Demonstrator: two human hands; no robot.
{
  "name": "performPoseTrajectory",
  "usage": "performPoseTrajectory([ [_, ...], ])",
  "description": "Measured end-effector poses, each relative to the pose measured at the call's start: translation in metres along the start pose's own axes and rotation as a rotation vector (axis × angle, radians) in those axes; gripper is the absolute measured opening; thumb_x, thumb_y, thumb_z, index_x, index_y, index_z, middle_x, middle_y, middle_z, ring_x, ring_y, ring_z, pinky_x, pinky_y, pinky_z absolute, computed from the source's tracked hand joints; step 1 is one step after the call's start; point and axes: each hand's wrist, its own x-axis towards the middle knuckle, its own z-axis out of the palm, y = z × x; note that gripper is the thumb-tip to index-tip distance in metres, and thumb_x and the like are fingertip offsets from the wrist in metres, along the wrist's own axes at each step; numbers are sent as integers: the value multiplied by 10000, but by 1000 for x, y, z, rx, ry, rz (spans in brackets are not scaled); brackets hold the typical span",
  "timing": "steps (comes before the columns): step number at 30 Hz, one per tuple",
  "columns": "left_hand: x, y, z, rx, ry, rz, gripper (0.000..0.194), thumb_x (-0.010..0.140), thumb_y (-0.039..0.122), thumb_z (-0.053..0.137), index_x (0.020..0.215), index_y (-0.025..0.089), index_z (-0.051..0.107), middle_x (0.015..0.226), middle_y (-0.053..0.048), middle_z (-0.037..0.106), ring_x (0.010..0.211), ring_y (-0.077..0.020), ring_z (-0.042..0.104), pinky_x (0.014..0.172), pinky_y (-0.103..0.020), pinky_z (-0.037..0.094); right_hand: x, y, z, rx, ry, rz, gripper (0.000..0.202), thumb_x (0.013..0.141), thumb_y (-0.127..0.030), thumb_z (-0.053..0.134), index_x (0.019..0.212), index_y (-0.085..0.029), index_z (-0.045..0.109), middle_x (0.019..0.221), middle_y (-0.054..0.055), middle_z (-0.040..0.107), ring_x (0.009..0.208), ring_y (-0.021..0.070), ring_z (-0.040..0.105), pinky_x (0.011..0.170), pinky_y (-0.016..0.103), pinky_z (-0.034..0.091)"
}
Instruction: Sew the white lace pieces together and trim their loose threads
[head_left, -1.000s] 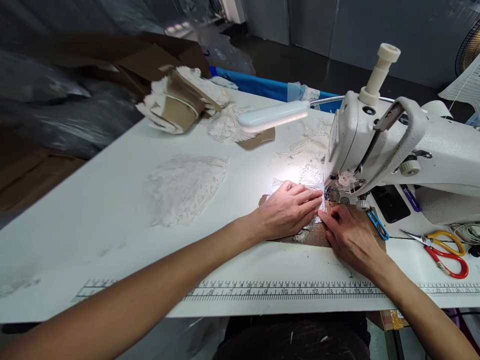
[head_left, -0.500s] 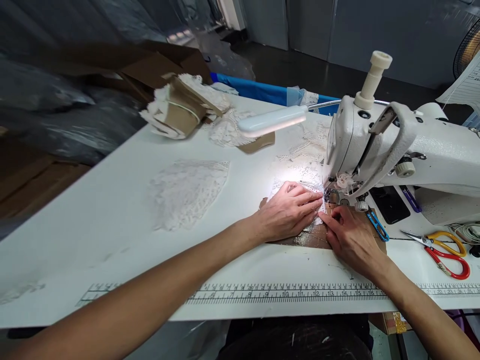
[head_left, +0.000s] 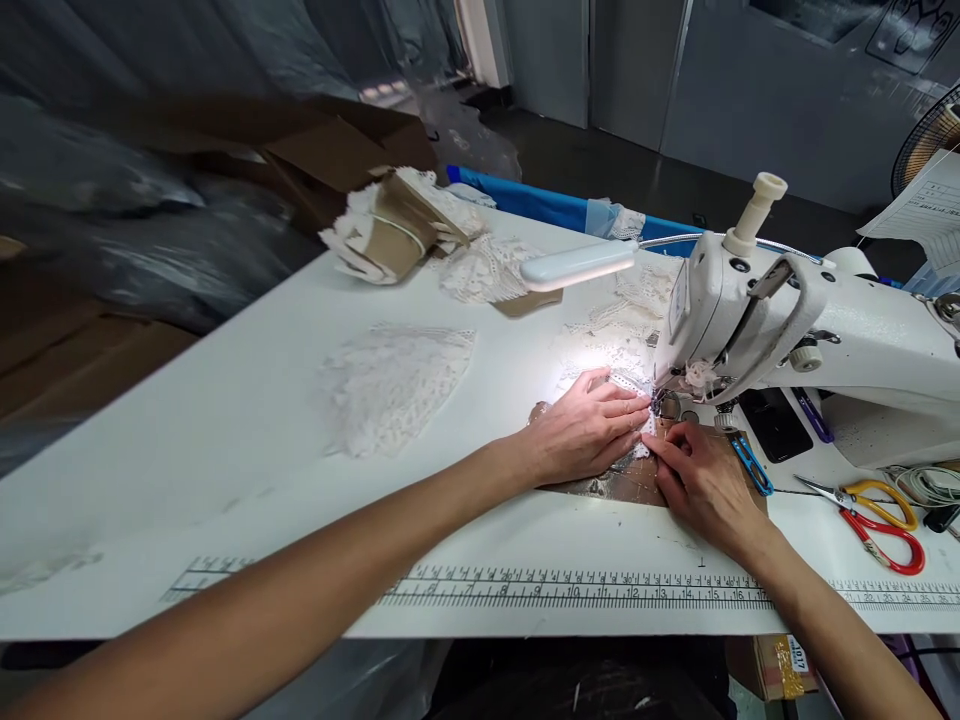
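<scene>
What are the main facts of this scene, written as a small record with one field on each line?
Left hand: the left hand lies flat on white lace
Right hand: the right hand, fingers bent, fingertips at the lace's near edge; firmness of grip cannot be told
Machine: white sewing machine, needle area beside the left fingertips
Light: slim white lamp, left of the machine head
Tools: blue snips; scissors with yellow and red handles
Other cloth: fan-shaped lace piece; tied bundle
Surface: white table
</scene>
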Motion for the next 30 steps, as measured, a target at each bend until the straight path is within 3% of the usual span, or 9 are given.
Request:
performPoseTrajectory([
  [7, 2, 0, 0, 54, -1, 48, 319, 1047, 246, 359, 1127, 154, 654, 1170, -101, 716, 1086, -243, 638, 1011, -517, 415, 1, 7, -1, 52, -30, 7, 315, 941, -191, 528, 1213, -209, 687, 1003, 97, 612, 776, 183, 602, 678, 299, 537],
  [11, 3, 2, 2, 136, -1, 49, 326, 1043, 229, 352, 1053, 145, 667, 1136, -116, 702, 983, -220, 643, 1004, -507, 430, 0, 8, 0, 53, -29, 10, 314, 951, -207, 524, 1224, -215, 680, 1027, 98, 608, 780, 182, 605, 691, 304, 546],
  [18, 3, 4, 1, 151, 51, 128, 351, 1033, 154, 330, 865, 168, 638, 954, -38, 705, 805, -148, 618, 1060, -499, 429, 0, 5, -4, 51, -54, 22, 307, 950, -202, 514, 1211, -194, 675, 1021, 109, 613, 829, 207, 606, 681, 306, 544],
  [30, 5, 1, 8, 222, -17, 10, 335, 1050, 225, 345, 970, 193, 669, 1058, -58, 690, 855, -162, 605, 1010, -470, 454, 1, 5, 3, -10, -90, 84, 419, 984, -260, 434, 1377, -209, 569, 1039, 138, 618, 773, 220, 590, 655, 343, 543],
])
